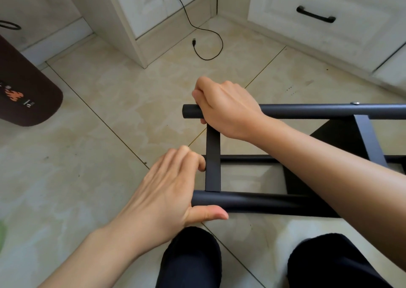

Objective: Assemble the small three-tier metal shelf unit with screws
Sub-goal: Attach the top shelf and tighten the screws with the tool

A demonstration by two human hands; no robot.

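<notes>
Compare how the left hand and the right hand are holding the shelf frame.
The left hand grips the near tube at its end, thumb beneath, fingers by the flat crossbar. The right hand wraps over the far tube, fingers curled round it, its forearm crossing above the frame. Both hold near the tubes' left ends.

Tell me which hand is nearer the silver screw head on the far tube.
Right. The right hand grips that far tube left of the screw head. The left hand sits lower left, holding the near tube's end.
</notes>
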